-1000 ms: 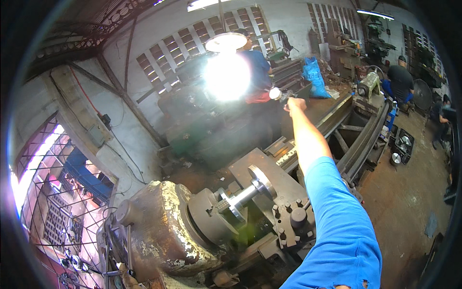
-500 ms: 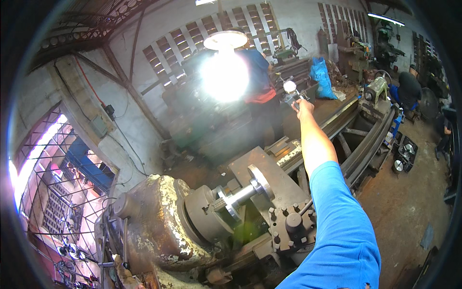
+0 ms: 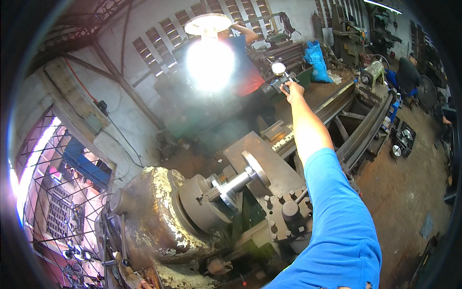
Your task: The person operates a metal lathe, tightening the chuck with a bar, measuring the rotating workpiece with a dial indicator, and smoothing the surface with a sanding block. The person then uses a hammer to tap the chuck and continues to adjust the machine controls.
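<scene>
My right arm, in a blue sleeve, reaches far out over the lathe bed. My right hand [image 3: 294, 91] is closed round the lower part of a dial gauge [image 3: 278, 69], whose round white face is held up beyond the fingers. Nearer stands the lathe chuck [image 3: 202, 200], gripping a shiny flanged metal shaft [image 3: 236, 184]. Beside the shaft is the square tool post [image 3: 290, 209] with several bolts. At the lower edge, a bit of skin that looks like my left hand [image 3: 144, 284] just shows by the headstock; its fingers are mostly hidden.
The paint-chipped headstock [image 3: 161, 216] fills the lower left. A glaring lamp [image 3: 210, 65] hangs ahead, partly hiding a person [image 3: 249, 79] beyond it. The tailstock [image 3: 373, 73] sits at the bed's far end. A blue sack [image 3: 315, 61] stands behind, and a black tray [image 3: 406, 139] lies on the floor.
The view has shifted a little, so the lathe and lamp sit further left and higher. My right hand still holds the dial gauge out. The skin at the lower edge has come into view.
</scene>
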The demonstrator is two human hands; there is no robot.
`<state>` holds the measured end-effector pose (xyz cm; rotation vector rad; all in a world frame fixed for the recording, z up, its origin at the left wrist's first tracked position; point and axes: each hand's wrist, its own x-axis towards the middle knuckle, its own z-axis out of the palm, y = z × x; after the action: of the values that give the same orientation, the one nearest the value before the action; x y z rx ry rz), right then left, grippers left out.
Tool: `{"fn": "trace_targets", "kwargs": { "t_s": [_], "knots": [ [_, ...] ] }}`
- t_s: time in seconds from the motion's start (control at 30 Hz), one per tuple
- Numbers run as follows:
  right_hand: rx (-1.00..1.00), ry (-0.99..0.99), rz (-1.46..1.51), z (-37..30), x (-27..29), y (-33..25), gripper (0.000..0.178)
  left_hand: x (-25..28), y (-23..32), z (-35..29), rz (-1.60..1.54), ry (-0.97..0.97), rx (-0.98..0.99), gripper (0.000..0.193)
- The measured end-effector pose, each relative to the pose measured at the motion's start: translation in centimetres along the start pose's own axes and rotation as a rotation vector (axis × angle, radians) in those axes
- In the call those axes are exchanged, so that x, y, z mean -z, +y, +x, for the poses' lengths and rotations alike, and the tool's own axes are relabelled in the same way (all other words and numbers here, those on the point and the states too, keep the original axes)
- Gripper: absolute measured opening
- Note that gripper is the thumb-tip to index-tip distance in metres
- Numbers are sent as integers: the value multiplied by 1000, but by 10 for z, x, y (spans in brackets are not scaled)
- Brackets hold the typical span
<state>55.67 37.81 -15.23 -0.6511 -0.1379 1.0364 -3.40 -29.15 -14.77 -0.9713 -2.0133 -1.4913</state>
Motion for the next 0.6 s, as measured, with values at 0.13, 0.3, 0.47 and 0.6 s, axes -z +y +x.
{"fn": "trace_targets", "kwargs": {
  "t_s": [0.13,0.3,0.47,0.6],
  "knots": [
    [-6,-8,-25,0,-2,0,14,-1,1,0,0,-13,5,32],
    [9,-13,-44,-1,-3,1,11,-6,2,1,27,51,-135,30],
    [-9,-25,-71,-1,-3,3,10,-7,6,1,59,42,-104,31],
    [-23,-8,-67,-2,-4,4,13,-6,1,1,53,43,-75,30]
  ]
}}
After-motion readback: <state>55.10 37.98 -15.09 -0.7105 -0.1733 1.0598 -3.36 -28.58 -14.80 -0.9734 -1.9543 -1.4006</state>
